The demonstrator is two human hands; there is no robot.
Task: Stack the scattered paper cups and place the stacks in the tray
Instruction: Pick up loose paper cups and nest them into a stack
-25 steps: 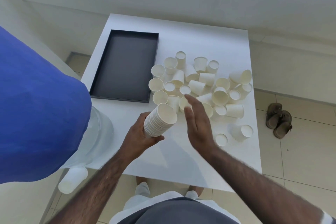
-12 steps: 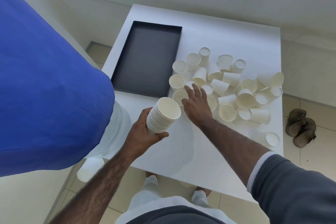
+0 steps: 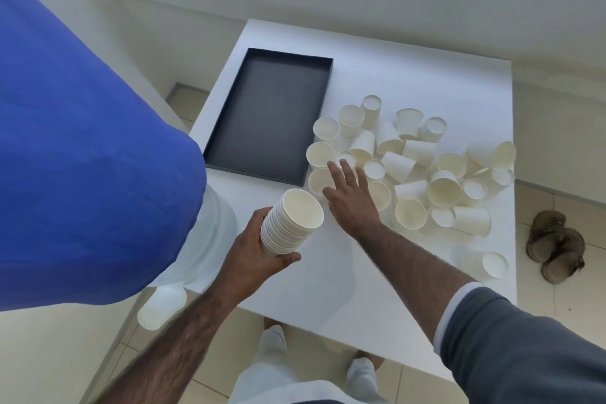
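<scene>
My left hand [image 3: 254, 256] grips a stack of nested white paper cups [image 3: 290, 223], tilted with the open mouth up and to the right, above the table's near left part. My right hand [image 3: 349, 197] reaches forward with fingers spread and straight, fingertips over the upright cups [image 3: 321, 179] at the near left of the scattered pile [image 3: 413, 170]. Whether it touches one I cannot tell. Several loose cups lie upright, upturned or on their sides. The dark tray [image 3: 272, 115] lies empty just left of the pile.
The white table [image 3: 393, 69] has its near edge above my feet. One cup [image 3: 493, 264] lies apart at the near right. A person in a blue shirt [image 3: 82, 157] stands close at the left. Sandals [image 3: 554, 246] sit on the tiled floor at the right.
My right hand moved forward and left from beside the stack to the near left cups of the pile, fingers spreading. The left hand kept holding the stack. The camera view shifted.
</scene>
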